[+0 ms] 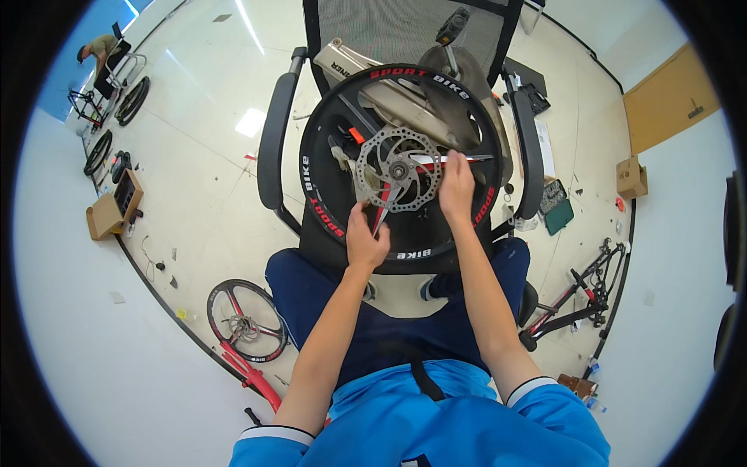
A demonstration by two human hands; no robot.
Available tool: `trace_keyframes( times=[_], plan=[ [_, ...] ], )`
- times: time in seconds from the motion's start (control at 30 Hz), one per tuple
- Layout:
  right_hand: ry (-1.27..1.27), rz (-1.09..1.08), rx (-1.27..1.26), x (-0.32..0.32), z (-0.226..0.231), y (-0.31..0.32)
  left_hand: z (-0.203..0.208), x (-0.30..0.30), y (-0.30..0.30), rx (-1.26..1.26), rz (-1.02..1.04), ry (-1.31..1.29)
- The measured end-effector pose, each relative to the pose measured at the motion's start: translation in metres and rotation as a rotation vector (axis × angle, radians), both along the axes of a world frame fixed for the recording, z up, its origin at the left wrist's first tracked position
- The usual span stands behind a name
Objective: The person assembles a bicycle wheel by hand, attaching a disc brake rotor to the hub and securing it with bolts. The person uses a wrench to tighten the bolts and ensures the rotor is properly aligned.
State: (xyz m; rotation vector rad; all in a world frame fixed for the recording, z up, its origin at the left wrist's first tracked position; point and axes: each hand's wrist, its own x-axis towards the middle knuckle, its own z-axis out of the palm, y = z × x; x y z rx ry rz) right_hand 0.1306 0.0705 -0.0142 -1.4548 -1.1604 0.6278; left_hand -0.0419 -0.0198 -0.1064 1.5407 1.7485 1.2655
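Brake disc sitting dead centre on a black wheel, as seen on my feed.
Going left to right, I've got a spare wheel on the floor, then the office chair with the main wheel lying flat across it. My left hand is at the disc's lower-left edge, thumb apart from the fingers; my right hand has its fingertips by the right edge. Can't tell if either grip is actually pinching anything. Far right, a bike frame.
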Motion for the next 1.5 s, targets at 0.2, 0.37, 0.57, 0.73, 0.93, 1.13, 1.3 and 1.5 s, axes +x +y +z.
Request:
trace_keyframes(
  times=[0.2, 0.37, 0.57, 0.73, 0.93, 1.13, 1.3, 1.5],
  plan=[
    [0.291, 0.135, -0.313, 0.032, -0.05, -0.095, -0.009, -0.008, -0.046, -0.011, 0.188, -0.865],
    [0.469, 0.293, -0.448, -0.004, -0.075, -0.163, -0.004, 0.039, -0.099, -0.155, -0.033, -0.997],
    [0.38, 0.567, -0.465, -0.014, -0.048, -0.171, 0.049, 0.053, -0.103, -0.263, 0.011, -1.35],
    [0.18, 0.585, -0.373, -0.001, -0.038, -0.167, 0.054, 0.054, -0.099, -0.281, -0.032, -1.363],
    [-0.064, 0.572, -0.288, -0.002, -0.03, -0.179, 0.049, 0.057, -0.098, -0.369, 0.033, -1.368],
    [0.278, 0.449, -0.314, 0.001, -0.037, -0.173, 0.041, 0.051, -0.096, -0.257, -0.088, -0.904],
    [0.384, 0.31, -0.267, 0.011, -0.014, -0.125, 0.084, 0.041, -0.044, 0.21, -0.161, -0.134],
    [0.186, 0.253, -0.11, -0.004, 0.021, -0.049, 0.103, 0.03, 0.034, 0.329, -0.13, 0.036]
  ],
)
